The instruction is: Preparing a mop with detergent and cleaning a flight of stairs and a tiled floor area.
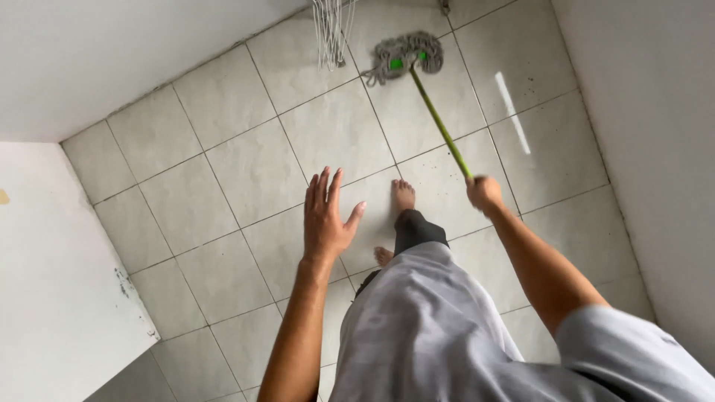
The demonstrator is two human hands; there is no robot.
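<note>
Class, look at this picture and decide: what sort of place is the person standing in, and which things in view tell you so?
Probably a small indoor room or passage in a home. The tiled floor runs between plain white walls, the right hand holds a green-handled mop, and the person stands barefoot.

The right hand [484, 192] grips a green-handled grey string mop [408, 53] on the grey tiled floor [246, 171]; the left hand [325, 219] hovers open.

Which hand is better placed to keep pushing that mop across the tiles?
The right hand: it grips the green mop handle, whose grey string head rests on the tiled floor. The left hand is open, empty and away from the handle.
</note>
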